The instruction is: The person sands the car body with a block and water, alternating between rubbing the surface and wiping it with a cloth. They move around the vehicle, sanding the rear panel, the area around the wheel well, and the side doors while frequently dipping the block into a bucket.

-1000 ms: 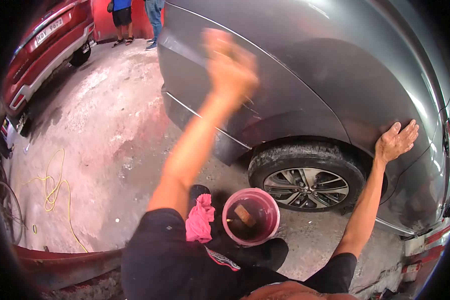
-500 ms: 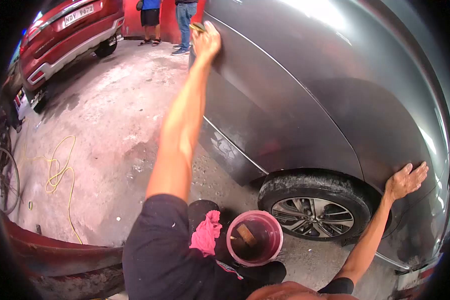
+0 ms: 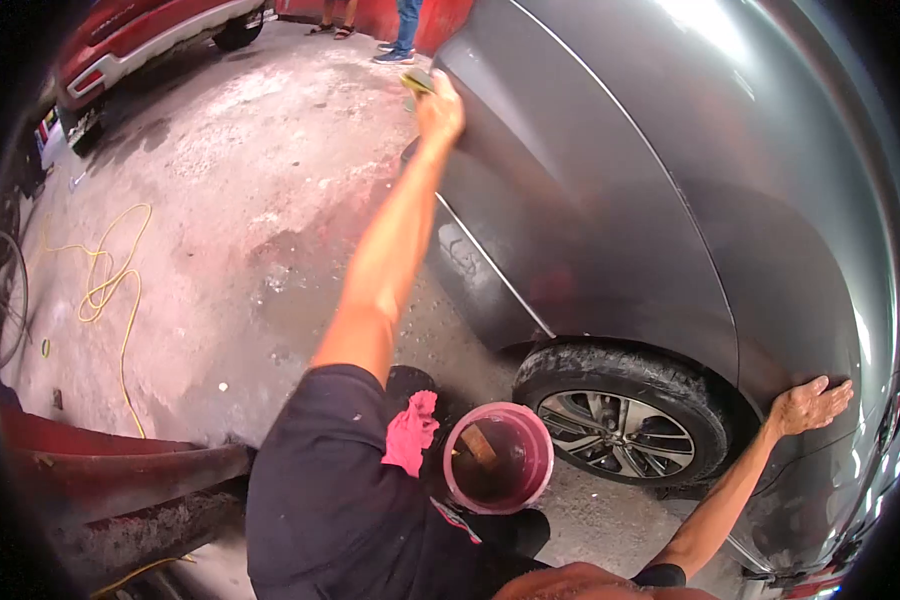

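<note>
My left hand (image 3: 440,110) reaches far forward along the edge of the dark grey car panel (image 3: 590,200). Its fingers are closed around a small yellow-and-dark pad (image 3: 417,81), which looks like a sponge; the grip partly hides it. Lying flat on the bodywork to the right of the wheel, my right hand (image 3: 810,406) is open and holds nothing. Below the panel is the front wheel (image 3: 618,430). By my legs stands a pink bucket (image 3: 544,470) with dark water and a brown block (image 3: 478,445) in it.
A pink cloth (image 3: 410,432) hangs by my knee. On the concrete floor lies a yellow cord (image 3: 130,300). A red vehicle (image 3: 160,45) is at the upper left, and a person's legs (image 3: 406,25) show at the back. A red car part (image 3: 130,480) sits at lower left.
The view has shifted, moving the scene in the picture. My left hand, still gripping the pad, appears slightly lower and farther right; my right hand stays flat on the panel.
</note>
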Tool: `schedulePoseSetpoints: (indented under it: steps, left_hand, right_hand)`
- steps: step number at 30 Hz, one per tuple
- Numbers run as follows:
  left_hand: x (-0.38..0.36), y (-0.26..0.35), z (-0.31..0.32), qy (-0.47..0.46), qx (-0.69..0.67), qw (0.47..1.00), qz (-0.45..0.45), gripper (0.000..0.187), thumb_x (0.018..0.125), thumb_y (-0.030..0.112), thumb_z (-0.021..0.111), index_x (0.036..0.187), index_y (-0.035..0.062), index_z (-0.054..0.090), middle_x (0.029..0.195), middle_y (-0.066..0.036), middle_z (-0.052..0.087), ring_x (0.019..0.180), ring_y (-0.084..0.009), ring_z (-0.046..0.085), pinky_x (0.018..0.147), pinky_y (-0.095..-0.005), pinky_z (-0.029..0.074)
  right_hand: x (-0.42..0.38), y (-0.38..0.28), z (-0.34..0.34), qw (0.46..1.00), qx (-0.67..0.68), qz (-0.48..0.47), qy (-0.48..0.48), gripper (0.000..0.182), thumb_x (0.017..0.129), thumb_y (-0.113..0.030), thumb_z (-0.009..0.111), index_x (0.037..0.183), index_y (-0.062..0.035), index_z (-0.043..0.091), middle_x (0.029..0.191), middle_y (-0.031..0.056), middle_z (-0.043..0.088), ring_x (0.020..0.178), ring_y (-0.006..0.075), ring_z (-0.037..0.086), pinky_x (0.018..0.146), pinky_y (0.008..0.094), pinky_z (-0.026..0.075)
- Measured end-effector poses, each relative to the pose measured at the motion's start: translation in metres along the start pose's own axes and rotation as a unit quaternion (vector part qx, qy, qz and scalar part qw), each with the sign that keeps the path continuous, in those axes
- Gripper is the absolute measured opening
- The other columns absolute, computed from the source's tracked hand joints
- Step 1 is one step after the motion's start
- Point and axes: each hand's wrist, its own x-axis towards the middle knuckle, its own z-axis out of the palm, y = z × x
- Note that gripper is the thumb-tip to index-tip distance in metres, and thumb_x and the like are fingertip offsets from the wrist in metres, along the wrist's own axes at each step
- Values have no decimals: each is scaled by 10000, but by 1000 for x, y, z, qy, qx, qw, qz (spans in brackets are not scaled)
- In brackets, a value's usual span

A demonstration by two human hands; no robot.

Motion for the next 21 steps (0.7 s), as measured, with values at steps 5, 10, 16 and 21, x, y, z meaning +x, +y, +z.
schedulePoseSetpoints:
  steps: [5,10,16,21]
  left_hand:
    - [-260,0,46,52,52,992,107,687,1008,280,363,1463,-161,98,1535,-374,46,1445,-495,74,1185,-531,71]
    - [-74,-63,3,20,-150,979,-138,668,1029,338,386,1435,-154,184,1465,-382,277,1371,-419,357,1108,-441,326]
    - [-240,1,36,76,28,994,79,664,1009,209,354,1442,-197,56,1537,-375,-4,1459,-467,6,1199,-491,50]
    - [-334,16,55,27,-15,998,56,735,960,157,438,1447,-193,13,1526,-394,-13,1447,-501,30,1197,-490,56]
  right_hand:
    - [3,9,-2,1000,-23,-15,-7,568,993,-389,389,1445,-45,418,1493,183,403,1411,339,328,1154,515,218]
    - [1,7,4,999,-44,-19,11,576,997,-391,391,1437,-19,415,1479,190,419,1392,347,357,1145,515,250]
    - [0,4,2,997,-66,-34,12,578,1000,-388,391,1409,17,438,1455,208,442,1376,351,381,1151,480,265]
    - [6,16,4,995,-16,-97,27,565,1001,-362,402,1386,48,450,1434,241,450,1359,372,393,1147,489,272]
